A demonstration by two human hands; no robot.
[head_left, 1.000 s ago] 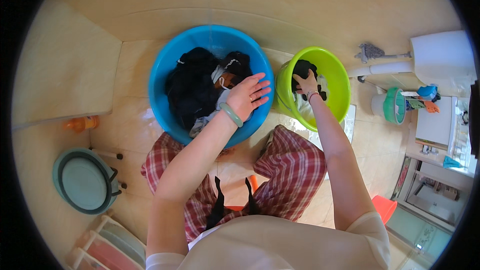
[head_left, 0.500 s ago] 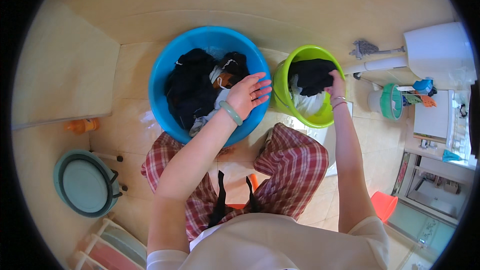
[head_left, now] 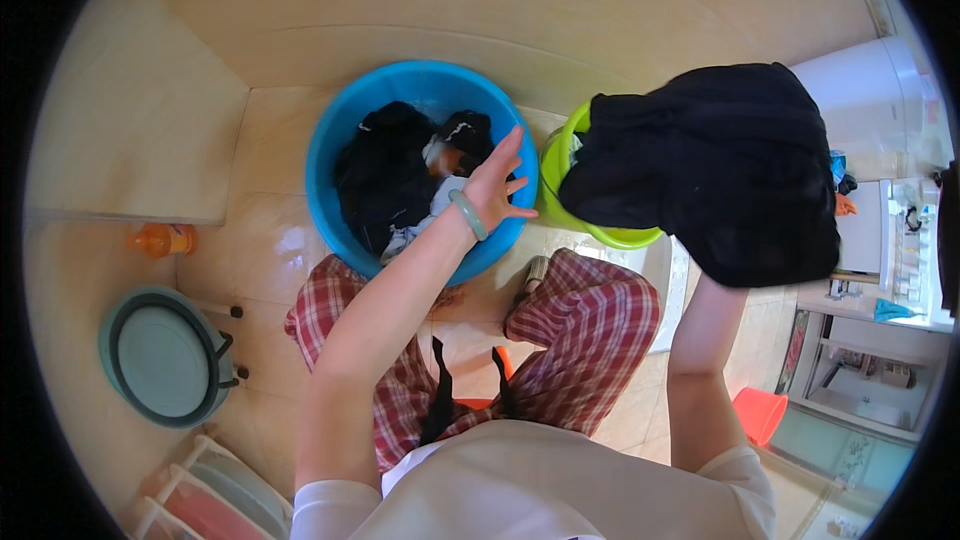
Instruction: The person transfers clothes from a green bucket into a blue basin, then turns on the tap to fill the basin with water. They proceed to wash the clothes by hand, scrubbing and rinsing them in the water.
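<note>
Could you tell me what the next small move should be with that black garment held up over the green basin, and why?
Probably carry the black garment leftward and lower it into the blue basin. The right hand, hidden beneath the cloth, holds it raised above the green basin, while the open left hand waits over the dark laundry there.

The big basin (head_left: 335, 155) is bright blue and holds black clothes (head_left: 385, 175) with a bit of pale grey-white cloth (head_left: 440, 202); the smaller tub (head_left: 560, 185) beside it is lime green. The raised garment (head_left: 720, 170) is plain black, the trousers (head_left: 580, 330) are a red-and-white check, and the bangle (head_left: 468, 215) is pale green. The floor (head_left: 270, 230) is glossy beige tile, with an orange bottle (head_left: 160, 239), a teal-rimmed round basin (head_left: 160, 360) and a red-orange bucket (head_left: 760, 412).
</note>
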